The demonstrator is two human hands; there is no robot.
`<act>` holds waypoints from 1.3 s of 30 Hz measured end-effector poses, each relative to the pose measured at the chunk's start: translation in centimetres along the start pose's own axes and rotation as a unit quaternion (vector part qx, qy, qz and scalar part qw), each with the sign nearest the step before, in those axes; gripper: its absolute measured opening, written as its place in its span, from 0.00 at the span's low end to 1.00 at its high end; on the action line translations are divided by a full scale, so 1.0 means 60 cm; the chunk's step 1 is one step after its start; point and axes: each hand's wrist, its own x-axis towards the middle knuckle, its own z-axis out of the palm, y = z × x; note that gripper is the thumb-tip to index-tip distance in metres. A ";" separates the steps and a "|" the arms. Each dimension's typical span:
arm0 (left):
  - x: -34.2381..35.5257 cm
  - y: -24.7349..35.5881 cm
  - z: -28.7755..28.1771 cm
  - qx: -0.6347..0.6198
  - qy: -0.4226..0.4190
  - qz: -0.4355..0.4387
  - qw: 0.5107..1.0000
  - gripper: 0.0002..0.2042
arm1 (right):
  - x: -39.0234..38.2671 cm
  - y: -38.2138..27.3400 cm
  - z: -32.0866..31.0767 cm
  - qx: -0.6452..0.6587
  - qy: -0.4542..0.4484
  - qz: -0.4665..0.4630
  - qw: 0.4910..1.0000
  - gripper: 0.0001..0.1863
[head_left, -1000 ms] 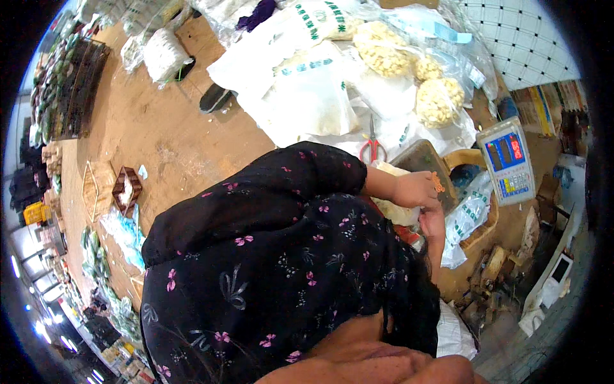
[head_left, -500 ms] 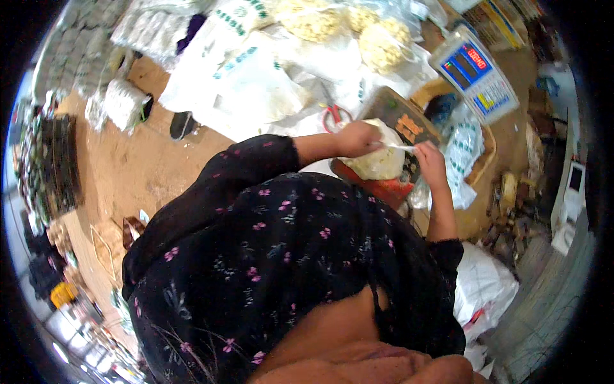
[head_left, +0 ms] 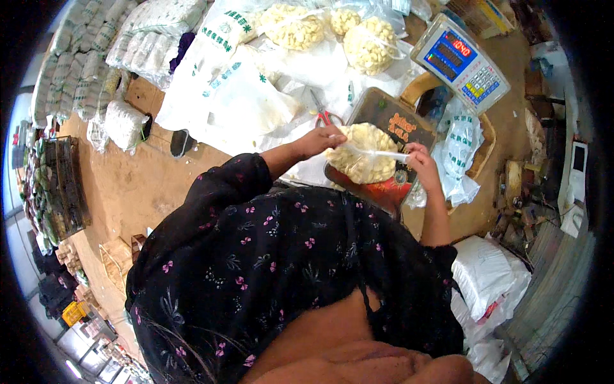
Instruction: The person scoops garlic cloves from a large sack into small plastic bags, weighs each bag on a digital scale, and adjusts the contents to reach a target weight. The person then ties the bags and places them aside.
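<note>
From the head view I see my left hand [head_left: 318, 139] and right hand [head_left: 419, 160] each with grip pinched on the stretched neck of a clear bag of pale cloves [head_left: 361, 160], above a dark tray [head_left: 396, 121] near red-handled scissors [head_left: 325, 115].

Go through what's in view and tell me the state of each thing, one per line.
Clear bag of pale pieces: full, its neck pulled out sideways between both hands.
Left hand: closed on the bag's neck.
Right hand: pinching the neck's end.
Weighing scale: display lit.
Red-handled scissors: lying on the white bags, unheld.
</note>
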 end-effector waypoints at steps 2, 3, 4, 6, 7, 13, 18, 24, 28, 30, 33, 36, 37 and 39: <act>0.018 0.062 0.035 -0.033 -0.050 0.066 0.996 0.18 | 0.009 -0.049 0.040 0.132 0.002 0.002 0.991 0.10; 0.032 0.077 0.052 -0.039 -0.061 0.085 0.994 0.18 | 0.019 -0.062 0.067 0.190 -0.017 0.014 0.982 0.09; 0.046 0.094 0.065 -0.047 -0.103 0.095 0.989 0.19 | 0.021 -0.072 0.091 0.327 -0.008 0.038 0.944 0.09; 0.055 0.132 0.080 -0.009 -0.109 0.079 0.991 0.22 | 0.031 -0.110 0.108 0.472 0.017 0.059 0.880 0.11; 0.048 0.142 0.089 -0.103 -0.125 0.072 0.984 0.22 | 0.026 -0.135 0.098 0.489 0.000 0.053 0.871 0.12; -0.037 0.298 0.049 -0.225 -0.220 0.163 0.935 0.20 | -0.016 -0.295 0.006 0.507 -0.031 -0.049 0.860 0.13; -0.045 0.277 0.011 -0.180 -0.201 0.157 0.950 0.18 | -0.031 -0.285 -0.044 0.501 -0.039 -0.010 0.865 0.14; -0.011 0.173 0.026 -0.312 -0.066 0.020 0.948 0.18 | 0.002 -0.171 0.028 0.457 0.053 0.115 0.881 0.07; 0.009 0.163 0.052 -0.116 0.011 0.128 0.985 0.14 | 0.017 -0.185 0.077 0.320 0.050 0.150 0.934 0.14; 0.034 0.166 0.071 0.076 0.029 0.317 0.945 0.12 | 0.025 -0.182 0.111 0.193 0.033 0.132 0.972 0.19; 0.061 0.127 0.087 -0.139 -0.110 0.010 0.984 0.13 | 0.031 -0.155 0.134 0.095 0.009 0.111 0.989 0.11; 0.094 0.091 0.077 -0.202 -0.134 0.024 0.970 0.14 | 0.032 -0.142 0.123 0.184 0.033 0.220 0.957 0.09; 0.100 0.064 0.080 -0.152 -0.143 0.067 0.976 0.15 | 0.032 -0.149 0.119 0.248 0.056 0.226 0.940 0.09; 0.098 0.039 0.089 -0.046 -0.164 0.153 0.973 0.16 | 0.032 -0.159 0.111 0.373 0.108 0.233 0.891 0.09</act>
